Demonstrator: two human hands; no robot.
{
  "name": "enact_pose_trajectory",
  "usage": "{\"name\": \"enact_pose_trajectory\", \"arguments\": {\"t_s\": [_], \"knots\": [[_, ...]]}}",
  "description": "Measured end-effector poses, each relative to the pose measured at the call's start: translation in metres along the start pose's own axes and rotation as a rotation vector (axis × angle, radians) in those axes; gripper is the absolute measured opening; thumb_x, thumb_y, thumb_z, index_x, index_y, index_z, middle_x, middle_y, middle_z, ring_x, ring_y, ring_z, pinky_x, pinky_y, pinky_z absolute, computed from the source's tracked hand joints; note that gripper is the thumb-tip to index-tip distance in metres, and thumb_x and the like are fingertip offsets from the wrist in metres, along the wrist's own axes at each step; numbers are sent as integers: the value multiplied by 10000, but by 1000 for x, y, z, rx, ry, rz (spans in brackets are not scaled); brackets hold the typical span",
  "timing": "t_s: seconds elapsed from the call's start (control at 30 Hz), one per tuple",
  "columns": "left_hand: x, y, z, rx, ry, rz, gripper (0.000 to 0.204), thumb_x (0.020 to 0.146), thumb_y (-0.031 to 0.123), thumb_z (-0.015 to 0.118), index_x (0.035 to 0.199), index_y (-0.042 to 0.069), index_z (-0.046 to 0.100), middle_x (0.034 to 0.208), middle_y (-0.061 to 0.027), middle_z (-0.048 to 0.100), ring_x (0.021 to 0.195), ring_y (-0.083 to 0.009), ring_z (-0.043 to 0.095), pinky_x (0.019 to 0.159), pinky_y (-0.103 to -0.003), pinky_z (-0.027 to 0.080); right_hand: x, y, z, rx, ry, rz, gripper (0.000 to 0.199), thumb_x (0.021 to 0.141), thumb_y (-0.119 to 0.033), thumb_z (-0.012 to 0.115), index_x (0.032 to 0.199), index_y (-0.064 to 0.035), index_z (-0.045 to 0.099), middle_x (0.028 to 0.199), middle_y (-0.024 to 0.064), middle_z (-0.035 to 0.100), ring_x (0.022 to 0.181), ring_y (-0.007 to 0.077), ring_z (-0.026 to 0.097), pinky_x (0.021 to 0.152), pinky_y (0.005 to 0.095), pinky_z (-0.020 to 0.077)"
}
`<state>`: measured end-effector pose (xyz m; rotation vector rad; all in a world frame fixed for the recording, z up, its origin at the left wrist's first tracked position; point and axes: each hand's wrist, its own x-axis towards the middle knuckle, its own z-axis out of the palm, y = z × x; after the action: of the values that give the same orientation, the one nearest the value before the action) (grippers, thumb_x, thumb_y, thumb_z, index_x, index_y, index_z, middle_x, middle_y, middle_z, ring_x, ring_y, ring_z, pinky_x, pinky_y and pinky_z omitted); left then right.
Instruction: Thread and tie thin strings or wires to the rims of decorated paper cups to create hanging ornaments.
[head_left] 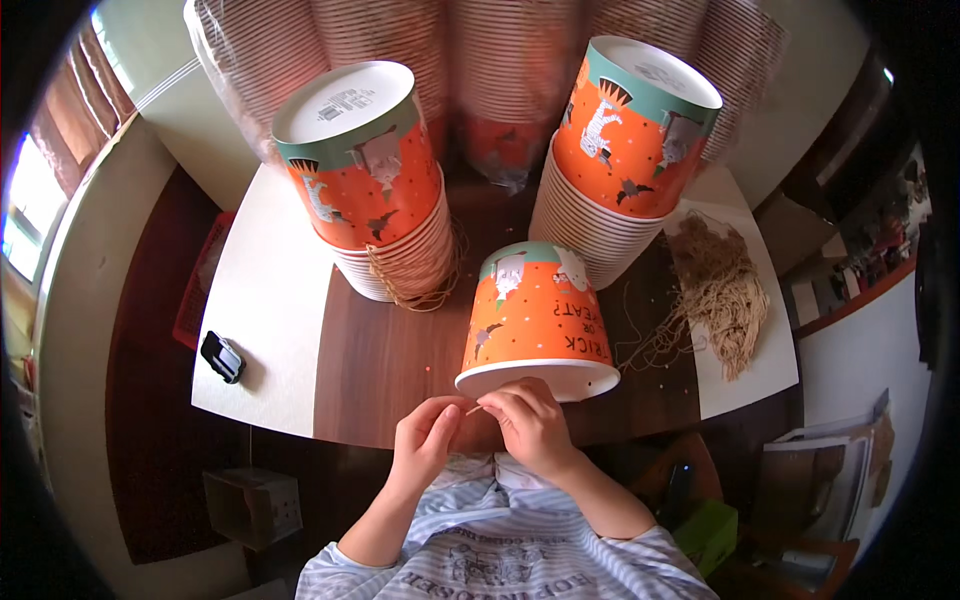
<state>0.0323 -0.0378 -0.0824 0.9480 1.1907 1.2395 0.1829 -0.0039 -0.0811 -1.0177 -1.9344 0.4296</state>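
Observation:
My left hand (428, 432) and my right hand (528, 425) meet close together at the table's front edge, fingers pinched. A short bit of thin tan string (474, 409) shows between their fingertips. Just beyond them an orange paper bucket (535, 310) with a green band and cartoon figures lies tilted on the table, its white-rimmed mouth toward me. My right hand is right by that rim; whether it touches it I cannot tell. Some loose tan strings (412, 275) hang over the side of the left bucket stack.
Upside-down bucket stacks stand at the left (365, 170) and right (640, 130). Behind them are more plastic-wrapped stacks (510, 70). A tangled heap of tan string (725, 290) lies on the right of the table (370, 365). A small black case (222, 357) sits at the left.

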Motion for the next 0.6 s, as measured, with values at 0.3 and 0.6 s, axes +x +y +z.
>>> {"name": "enact_pose_trajectory", "arguments": {"t_s": [0.3,0.6], "knots": [[2,-8,-6,-116,-184,-285,202,900,192,518,842,19,604,688,10,572,573,-21,443,490,-165,341,-5,1,-2,-43,-50,-75,151,694,-12,644,826,-71,600,769,48,573,746,247,567,707,346,447],[7,-3,-13,321,-163,9,87,822,61,602,832,-25,602,688,-28,599,616,-42,520,536,-195,425,-7,1,-8,-2,-141,-58,141,719,-81,662,846,-66,605,747,39,541,658,207,570,550,314,475]]}}
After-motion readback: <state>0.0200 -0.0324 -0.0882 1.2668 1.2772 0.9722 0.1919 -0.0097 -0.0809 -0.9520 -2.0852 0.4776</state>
